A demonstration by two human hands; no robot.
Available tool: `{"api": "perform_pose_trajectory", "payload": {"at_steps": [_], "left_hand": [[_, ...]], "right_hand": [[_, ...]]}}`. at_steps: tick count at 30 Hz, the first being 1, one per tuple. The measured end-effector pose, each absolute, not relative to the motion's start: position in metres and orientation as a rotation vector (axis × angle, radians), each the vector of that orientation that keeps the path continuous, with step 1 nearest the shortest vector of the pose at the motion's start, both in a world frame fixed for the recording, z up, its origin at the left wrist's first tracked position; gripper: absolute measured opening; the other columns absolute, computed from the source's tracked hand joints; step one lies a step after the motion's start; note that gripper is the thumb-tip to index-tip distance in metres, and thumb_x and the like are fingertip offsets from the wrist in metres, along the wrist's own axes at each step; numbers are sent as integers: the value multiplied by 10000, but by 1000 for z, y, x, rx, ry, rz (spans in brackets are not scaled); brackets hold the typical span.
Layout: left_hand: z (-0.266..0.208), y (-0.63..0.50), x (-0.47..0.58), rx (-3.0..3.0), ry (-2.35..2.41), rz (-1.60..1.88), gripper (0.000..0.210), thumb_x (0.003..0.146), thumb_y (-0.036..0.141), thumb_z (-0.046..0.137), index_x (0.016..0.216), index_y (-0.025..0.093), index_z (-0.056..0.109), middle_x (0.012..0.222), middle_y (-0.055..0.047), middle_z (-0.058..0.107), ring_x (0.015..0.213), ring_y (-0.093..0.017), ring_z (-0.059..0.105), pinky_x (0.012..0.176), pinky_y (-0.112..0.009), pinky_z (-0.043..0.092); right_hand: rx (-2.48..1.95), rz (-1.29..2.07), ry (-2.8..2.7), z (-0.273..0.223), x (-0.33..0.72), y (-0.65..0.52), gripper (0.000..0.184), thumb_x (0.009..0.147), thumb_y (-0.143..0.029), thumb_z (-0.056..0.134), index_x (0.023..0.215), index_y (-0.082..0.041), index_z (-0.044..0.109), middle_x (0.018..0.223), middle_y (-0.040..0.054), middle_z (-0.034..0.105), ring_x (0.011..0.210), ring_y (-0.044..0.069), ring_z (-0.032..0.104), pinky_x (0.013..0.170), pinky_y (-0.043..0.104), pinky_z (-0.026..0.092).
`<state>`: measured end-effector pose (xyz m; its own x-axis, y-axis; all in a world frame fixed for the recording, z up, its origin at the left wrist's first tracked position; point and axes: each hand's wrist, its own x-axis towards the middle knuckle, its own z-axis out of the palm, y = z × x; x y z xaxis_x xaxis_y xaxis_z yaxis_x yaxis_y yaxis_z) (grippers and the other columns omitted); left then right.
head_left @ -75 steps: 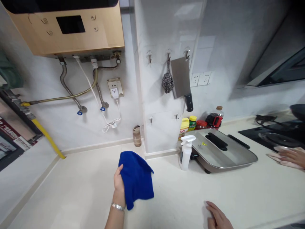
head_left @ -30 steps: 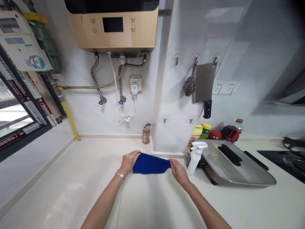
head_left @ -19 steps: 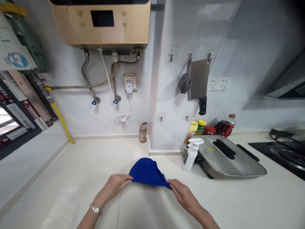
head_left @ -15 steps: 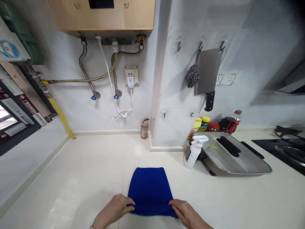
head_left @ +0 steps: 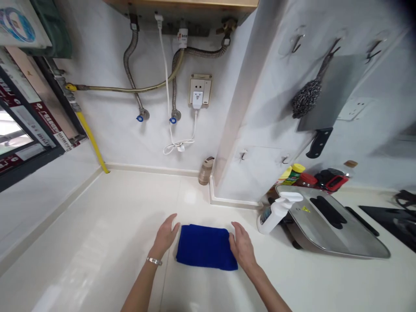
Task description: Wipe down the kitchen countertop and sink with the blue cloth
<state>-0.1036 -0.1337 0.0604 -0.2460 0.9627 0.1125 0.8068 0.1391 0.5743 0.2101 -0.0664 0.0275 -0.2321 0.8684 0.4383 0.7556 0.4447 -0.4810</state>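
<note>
A blue cloth (head_left: 206, 247) lies folded into a rough rectangle on the white countertop (head_left: 130, 242). Just off its left edge is my left hand (head_left: 166, 236), fingers apart and holding nothing, with a metal bracelet on the wrist. My right hand (head_left: 242, 247) is at the cloth's right edge with its fingers stretched forward; whether it touches the cloth I cannot tell. To the right of the cloth stands a white spray bottle (head_left: 276, 214).
An electric pan with a lid (head_left: 338, 223) sits at the right, beside jars and a hob (head_left: 390, 221). A small brown bottle (head_left: 206, 171) stands by the wall corner. A cleaver (head_left: 334, 95) and steel scrubber (head_left: 307, 99) hang on hooks. Hoses (head_left: 131, 71) run along the wall.
The cloth's near edge has been folded over toward the far side, making it shorter. Both hands have let go and moved forward to its sides. The view has shifted and tilted.
</note>
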Motion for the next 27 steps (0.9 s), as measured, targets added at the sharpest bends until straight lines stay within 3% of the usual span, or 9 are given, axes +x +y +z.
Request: {"api": "perform_pose_trajectory", "payload": {"at_steps": [2,5,8,11,14,20,27], "left_hand": [[37,-127,-114,1715,2328,769,535,978,391,387,1410,102,517,1472,-158,524,1398,-289,447,1177,-483,342],[5,-130,-123,1703,2594,653,537,973,344,380,1401,57,527,1498,-206,473,1442,-375,355,1182,-616,254],[-15,-138,-124,1830,2695,582,540,977,322,358,1424,61,510,1535,-198,422,1460,-386,312,1182,-628,229],[-19,-141,-124,1889,2731,546,554,985,336,339,1442,65,491,1550,-191,405,1468,-386,292,1182,-619,228],[-17,-138,-126,1882,2723,534,562,992,347,310,1444,65,491,1548,-190,409,1465,-384,298,1178,-617,234],[-14,-130,-124,1842,2685,622,605,997,384,254,1464,57,456,1573,-201,363,1498,-373,214,1189,-626,186],[-1,-127,-115,1804,2657,653,640,966,380,246,1448,23,468,1571,-219,359,1507,-370,185,1197,-616,160]], "right_hand": [[-1332,125,-2177,17,183,-72,522,995,-351,275,1374,-90,522,1410,195,511,1318,317,456,1078,532,427],[-1257,78,-2492,0,141,-92,516,1001,-318,316,1499,-219,411,1566,81,352,1453,324,260,1155,603,287],[-1133,92,-2680,-13,117,-108,566,1012,-363,344,1567,-311,242,1627,26,185,1491,344,126,1162,688,161],[-1084,110,-2739,-18,126,-109,604,1017,-392,346,1578,-345,127,1638,-7,94,1498,343,77,1160,705,130],[-1210,56,-2718,-18,173,-103,608,1015,-377,349,1576,-352,115,1636,-29,105,1501,320,70,1179,661,150],[-1684,-134,-2535,-32,333,-122,545,1028,-392,293,1563,-297,249,1621,6,207,1497,288,129,1181,608,211],[-2096,-317,-2054,-63,436,-128,604,1005,-454,190,1522,-206,380,1563,90,348,1462,337,240,1119,670,270]]}}
